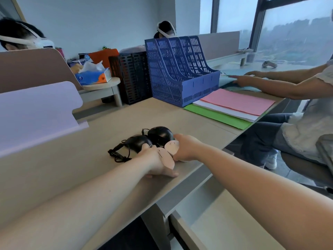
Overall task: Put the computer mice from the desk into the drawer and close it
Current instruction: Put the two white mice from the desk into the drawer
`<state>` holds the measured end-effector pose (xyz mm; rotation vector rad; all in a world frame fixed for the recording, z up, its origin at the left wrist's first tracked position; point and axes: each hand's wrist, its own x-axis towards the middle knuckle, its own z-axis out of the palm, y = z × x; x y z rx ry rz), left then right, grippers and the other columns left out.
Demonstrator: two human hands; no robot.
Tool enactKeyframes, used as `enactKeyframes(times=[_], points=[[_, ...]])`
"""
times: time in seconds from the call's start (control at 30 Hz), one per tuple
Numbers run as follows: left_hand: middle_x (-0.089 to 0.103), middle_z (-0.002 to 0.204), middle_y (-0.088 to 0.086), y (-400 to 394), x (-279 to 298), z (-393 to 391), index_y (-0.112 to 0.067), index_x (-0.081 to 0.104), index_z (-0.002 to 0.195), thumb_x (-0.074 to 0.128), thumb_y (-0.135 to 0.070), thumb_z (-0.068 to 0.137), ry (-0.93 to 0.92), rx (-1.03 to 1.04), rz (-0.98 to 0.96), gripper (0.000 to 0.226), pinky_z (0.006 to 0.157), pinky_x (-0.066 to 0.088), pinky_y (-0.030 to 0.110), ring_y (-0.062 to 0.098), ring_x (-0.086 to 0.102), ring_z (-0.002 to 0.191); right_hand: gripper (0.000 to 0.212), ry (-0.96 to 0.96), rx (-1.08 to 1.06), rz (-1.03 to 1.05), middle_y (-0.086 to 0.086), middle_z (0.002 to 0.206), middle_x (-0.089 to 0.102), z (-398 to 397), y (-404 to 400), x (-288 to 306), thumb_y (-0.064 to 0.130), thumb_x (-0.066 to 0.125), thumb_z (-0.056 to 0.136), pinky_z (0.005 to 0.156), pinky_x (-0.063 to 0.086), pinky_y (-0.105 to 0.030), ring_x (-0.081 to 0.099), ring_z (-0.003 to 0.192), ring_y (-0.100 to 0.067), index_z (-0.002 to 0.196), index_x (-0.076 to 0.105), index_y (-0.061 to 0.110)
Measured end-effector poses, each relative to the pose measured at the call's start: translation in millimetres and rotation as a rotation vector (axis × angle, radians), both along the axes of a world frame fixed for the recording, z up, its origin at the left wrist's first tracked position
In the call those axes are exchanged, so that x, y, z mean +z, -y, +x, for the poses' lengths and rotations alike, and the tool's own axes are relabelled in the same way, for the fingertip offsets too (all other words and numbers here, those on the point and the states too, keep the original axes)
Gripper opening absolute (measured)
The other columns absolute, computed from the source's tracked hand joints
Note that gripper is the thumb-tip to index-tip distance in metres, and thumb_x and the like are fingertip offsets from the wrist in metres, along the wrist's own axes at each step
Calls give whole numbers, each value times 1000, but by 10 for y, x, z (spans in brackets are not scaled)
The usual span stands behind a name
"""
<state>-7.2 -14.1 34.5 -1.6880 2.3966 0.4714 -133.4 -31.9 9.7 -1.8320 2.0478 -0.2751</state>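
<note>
Two black wired computer mice lie side by side on the beige desk (90,159), their cables bunched in a dark tangle (117,154) to the left. My left hand (158,161) lies on the near end of the left mouse (137,141), fingers curled over it and thumb on the desk. My right hand (186,147) is curled against the near right side of the right mouse (159,134), thumb touching it. Each hand has a pink sticker on its back. The drawer (212,226) stands open under the desk edge at lower right, its pale inside partly hidden by my right forearm.
A blue file rack (180,73) and a black one (133,78) stand at the back. Pink, white and green paper sheets (232,109) lie to the right. Another person (297,123) sits at the right, hands on the desk. A lilac divider (36,112) borders the left.
</note>
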Motion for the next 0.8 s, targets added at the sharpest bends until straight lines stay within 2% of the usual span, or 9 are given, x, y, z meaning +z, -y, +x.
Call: enactKeyframes(times=[0.07, 0.17, 0.23, 0.33, 0.47, 0.57, 0.67, 0.8], points=[[37, 128, 8, 42, -42, 19, -13, 43, 128, 73, -52, 71, -66, 68, 49, 75, 82, 57, 35, 21, 43, 113, 73, 15, -3, 12, -8, 129, 59, -37, -34, 11, 33, 71, 73, 95, 51, -39, 56, 117, -31, 138, 41, 17], [39, 127, 4, 112, -94, 38, -14, 39, 133, 84, -53, 51, -185, 231, 44, 101, 75, 59, 35, 19, 54, 93, 76, 28, -32, 16, -9, 137, 53, -137, -105, 28, 30, 72, 75, 100, 47, -39, 52, 124, -31, 141, 39, 13], [37, 132, 6, 91, -110, 8, -13, 34, 136, 82, -58, 48, -169, 248, -15, 110, 84, 55, 35, 23, 55, 103, 75, 37, -59, -13, -10, 139, 51, -226, -190, 65, 32, 72, 77, 102, 46, -38, 50, 126, -30, 141, 40, 11], [34, 140, 8, -43, -104, -77, -10, 29, 140, 78, -64, 51, -131, 209, -99, 116, 96, 44, 34, 25, 44, 123, 73, 58, -86, -58, -10, 137, 51, -383, -373, 170, 35, 72, 78, 98, 45, -37, 50, 124, -29, 140, 41, 10], [27, 146, 8, -314, -45, -237, -9, 23, 143, 75, -67, 52, -111, 208, -132, 120, 98, 43, 41, 29, 41, 127, 74, 88, -124, -79, -11, 135, 53, -623, -709, 293, 35, 74, 77, 96, 46, -35, 52, 121, -29, 139, 42, 9], [31, 144, 9, -579, -55, -408, -7, 24, 142, 74, -71, 49, -106, 192, -134, 124, 100, 41, 39, 28, 40, 127, 76, 92, -145, -45, -9, 134, 53, -805, -1007, 269, 36, 73, 77, 95, 48, -36, 53, 118, -28, 142, 42, 11], [40, 138, 9, -870, -181, -567, -9, 33, 137, 71, -74, 50, -80, 145, -143, 115, 98, 38, 37, 27, 39, 127, 72, 81, -161, 8, -7, 130, 54, -962, -1283, 121, 37, 73, 76, 83, 47, -32, 53, 105, -23, 139, 45, 13], [38, 139, 11, -1184, -501, -799, -7, 31, 137, 71, -67, 58, -83, 87, -80, 108, 103, 33, 36, 27, 31, 131, 71, 91, -206, 107, -8, 130, 55, -1104, -1515, -295, 32, 73, 77, 93, 49, -35, 54, 115, -27, 138, 44, 11]])
